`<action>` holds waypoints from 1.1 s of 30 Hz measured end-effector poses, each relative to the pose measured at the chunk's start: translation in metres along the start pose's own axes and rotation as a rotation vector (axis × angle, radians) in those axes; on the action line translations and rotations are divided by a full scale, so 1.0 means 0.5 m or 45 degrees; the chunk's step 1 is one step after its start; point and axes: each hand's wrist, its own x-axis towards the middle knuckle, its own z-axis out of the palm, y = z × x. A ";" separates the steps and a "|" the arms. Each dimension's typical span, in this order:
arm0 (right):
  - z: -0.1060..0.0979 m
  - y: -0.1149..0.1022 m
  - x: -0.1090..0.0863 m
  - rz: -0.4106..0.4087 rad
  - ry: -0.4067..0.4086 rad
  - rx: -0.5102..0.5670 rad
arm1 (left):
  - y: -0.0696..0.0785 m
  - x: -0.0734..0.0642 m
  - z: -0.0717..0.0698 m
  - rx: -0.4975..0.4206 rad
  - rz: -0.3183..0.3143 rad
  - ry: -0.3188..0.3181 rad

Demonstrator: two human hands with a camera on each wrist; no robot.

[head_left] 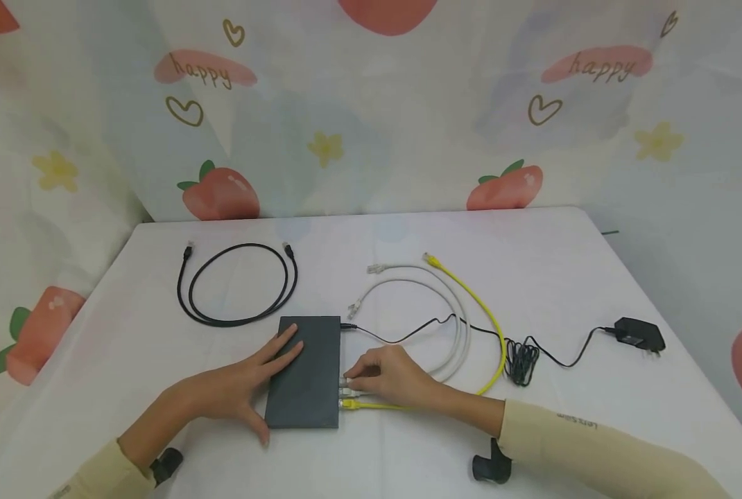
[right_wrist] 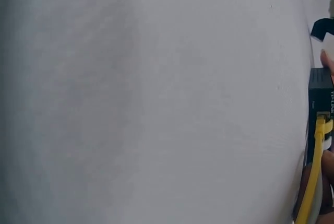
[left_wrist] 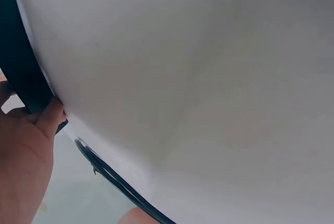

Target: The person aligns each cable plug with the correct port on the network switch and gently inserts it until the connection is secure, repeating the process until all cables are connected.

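Observation:
A flat black network switch [head_left: 317, 374] lies on the white table. My left hand [head_left: 234, 388] spreads over its left side, two fingertips on the top and the thumb by the near left corner. On the port side, my right hand [head_left: 392, 378] pinches a light grey network cable plug [head_left: 344, 382] right at a port, its tip hidden by the switch edge. Nearer me, another light grey plug [head_left: 347, 393] and a yellow network cable [head_left: 371, 406] sit in ports; the yellow plug [right_wrist: 320, 125] shows in the right wrist view.
A coiled black network cable [head_left: 236, 324] lies back left. Loose grey cable ends [head_left: 354, 308] and the yellow cable's free end [head_left: 432, 260] lie behind my right hand. A thin black cord [head_left: 402, 339] runs from the switch to a power adapter [head_left: 639, 334] at the right, with a tied bundle midway.

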 end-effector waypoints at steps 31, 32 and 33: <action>-0.047 0.009 -0.079 0.391 0.167 0.209 | 0.040 0.132 -0.040 0.348 0.153 -0.098; -0.048 0.009 -0.082 0.394 0.173 0.189 | 0.043 0.134 -0.038 0.344 0.158 -0.096; -0.048 0.008 -0.084 0.397 0.174 0.176 | 0.045 0.136 -0.035 0.335 0.164 -0.093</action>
